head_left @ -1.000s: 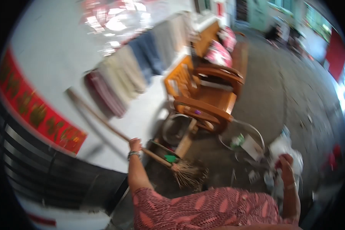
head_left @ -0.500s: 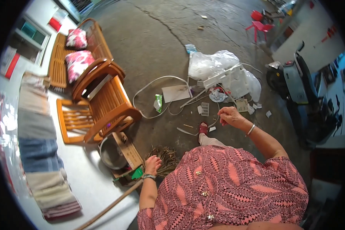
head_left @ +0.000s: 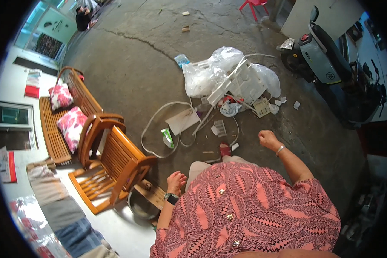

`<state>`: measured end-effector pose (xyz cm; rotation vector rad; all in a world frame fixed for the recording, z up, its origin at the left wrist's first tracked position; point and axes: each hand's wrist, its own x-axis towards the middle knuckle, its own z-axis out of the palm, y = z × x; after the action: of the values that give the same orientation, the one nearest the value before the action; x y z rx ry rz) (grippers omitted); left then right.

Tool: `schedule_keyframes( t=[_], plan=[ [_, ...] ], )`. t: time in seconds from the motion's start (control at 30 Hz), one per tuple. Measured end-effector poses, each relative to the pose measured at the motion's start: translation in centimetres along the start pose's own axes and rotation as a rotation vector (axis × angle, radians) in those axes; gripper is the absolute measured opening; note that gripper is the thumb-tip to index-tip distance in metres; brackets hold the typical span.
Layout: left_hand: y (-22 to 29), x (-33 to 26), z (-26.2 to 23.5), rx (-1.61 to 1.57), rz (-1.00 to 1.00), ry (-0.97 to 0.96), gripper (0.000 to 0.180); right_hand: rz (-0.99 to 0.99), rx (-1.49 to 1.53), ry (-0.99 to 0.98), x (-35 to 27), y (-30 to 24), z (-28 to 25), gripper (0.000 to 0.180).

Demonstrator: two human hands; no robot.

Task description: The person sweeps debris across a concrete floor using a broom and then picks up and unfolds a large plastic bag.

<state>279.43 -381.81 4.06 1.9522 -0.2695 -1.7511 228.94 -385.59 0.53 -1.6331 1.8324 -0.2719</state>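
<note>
While half a sec ago the left hand (head_left: 176,180) gripped a long wooden broom handle, it's now empty, fingers loosely curled, beside the slatted orange-brown wooden chair (head_left: 112,167) & round grey metal basin (head_left: 139,206). Broom's out of view, so sweeping looks paused. Right hand (head_left: 268,139) hangs in a loose fist, holding nothing, near the heap of white plastic bags & scraps (head_left: 232,79) on the concrete.

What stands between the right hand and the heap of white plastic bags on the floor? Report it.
Nothing upright: between the right hand and the white plastic bags lie only a flat tan paper card and small white scraps.
</note>
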Motion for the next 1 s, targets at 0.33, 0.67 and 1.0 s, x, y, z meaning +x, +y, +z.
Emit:
schedule_keyframes(
  t=[0.33, 0.67, 1.0],
  plan=[
    [14.3, 11.2, 4.3, 0.219, 0.021, -0.179, 0.041, 0.488, 0.321, 0.013, -2.2, 0.9, 0.7, 0.025],
    [29.2, 29.3, 9.7, 0.517, 0.207, -0.325, 0.034, 0.55, 0.277, -0.023, 3.3, -9.2, 4.7, 0.026],
    [29.9, 51.3, 20.7, 1.113, 0.623, -0.175, 0.076, 1.144, 0.903, 0.026, -0.7, -5.7, 13.6, 0.021]
  ],
)
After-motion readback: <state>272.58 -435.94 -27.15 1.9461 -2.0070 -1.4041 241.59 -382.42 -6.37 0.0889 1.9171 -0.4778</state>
